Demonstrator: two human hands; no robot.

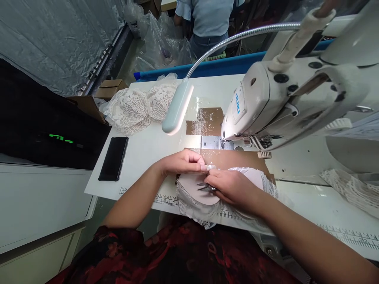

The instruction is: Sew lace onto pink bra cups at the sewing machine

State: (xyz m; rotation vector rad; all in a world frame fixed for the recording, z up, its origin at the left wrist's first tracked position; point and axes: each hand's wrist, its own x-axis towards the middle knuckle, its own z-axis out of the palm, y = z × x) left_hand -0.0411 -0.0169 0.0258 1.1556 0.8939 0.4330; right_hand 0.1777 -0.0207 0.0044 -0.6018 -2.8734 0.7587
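A white lace bra [199,196] with smooth padded cups lies at the table's front edge, inner side up. My left hand [189,161] is closed, pinching a small white bit of the bra between thumb and fingers. Right beside it, my right hand [229,183] is closed with its fingertips at the same white bit. Thread snips [206,187] are tucked in my right palm, their blades pointing left over the near cup. The sewing machine [251,102] stands just beyond my hands, its needle area partly hidden.
A lamp [177,108] on a bendable neck hangs over the table. Lace bra cups [130,106] lie at the back left, a black phone [113,158] at the left edge. More lace [352,187] sits at right. Another person [210,19] is beyond the table.
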